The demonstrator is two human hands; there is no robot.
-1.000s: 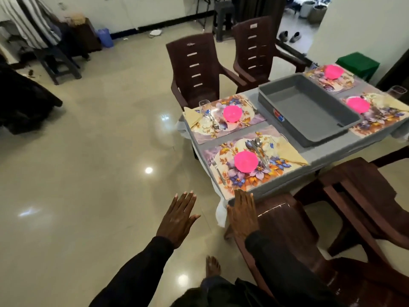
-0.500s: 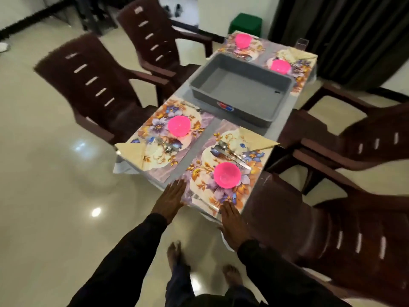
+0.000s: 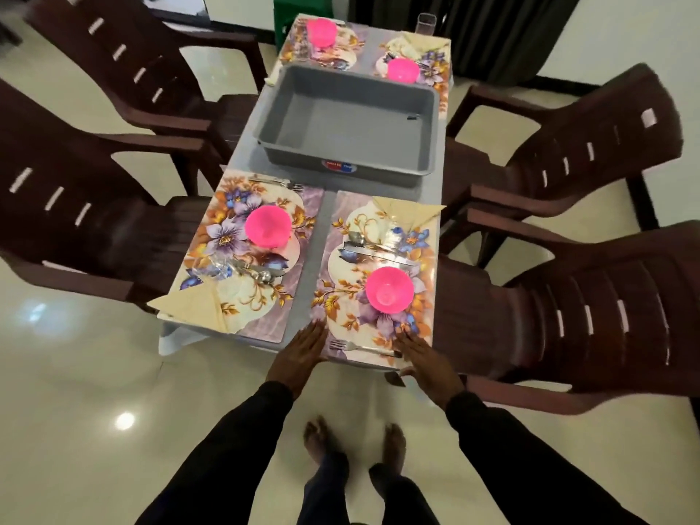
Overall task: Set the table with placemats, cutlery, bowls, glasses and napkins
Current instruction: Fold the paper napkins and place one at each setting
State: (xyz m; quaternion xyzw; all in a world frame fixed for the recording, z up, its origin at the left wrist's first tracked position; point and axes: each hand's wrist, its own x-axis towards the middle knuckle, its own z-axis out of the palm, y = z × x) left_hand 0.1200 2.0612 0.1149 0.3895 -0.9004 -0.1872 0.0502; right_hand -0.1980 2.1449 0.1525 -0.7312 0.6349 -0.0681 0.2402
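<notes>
1. L hand (image 3: 303, 354): flat, fingers straight and together, gripping nothing. Tips lie at near-left corner of the near-right placemat (image 3: 378, 331), on the table (image 3: 325, 206) edge.
2. R hand (image 3: 428, 363): also flat and released, fingers straight, on the near-right corner of the same mat, over the handle end of a fork (image 3: 360, 348).
3. Fork lies along the mat's near edge, between both hands, tines toward L hand.
4. On that mat: pink bowl (image 3: 389, 289) approx. centre, spoon + knife (image 3: 375, 252) just beyond it, cream napkin (image 3: 407, 216) at far-right corner.
5. Near-left placemat (image 3: 308, 236), beside it w/ a grey strip of table between: second pink bowl (image 3: 268, 226), cutlery (image 3: 261, 272), second fork (image 3: 276, 181) at far edge, folded napkin (image 3: 193, 306) overhanging the near-left corner. Clear item by the cutlery is blurred, cannot tell what.
6. Grey plastic tub (image 3: 295, 153) mid-table, nothing seen inside.
7. Far end: two more floral mats (image 3: 352, 39), each w/ a pink bowl (image 3: 321, 32); drinking glass (image 3: 427, 24) at far-right corner.
8. Brown plastic chairs (image 3: 568, 297) on both sides; person's bare feet (image 3: 322, 437) on tiled floor.
</notes>
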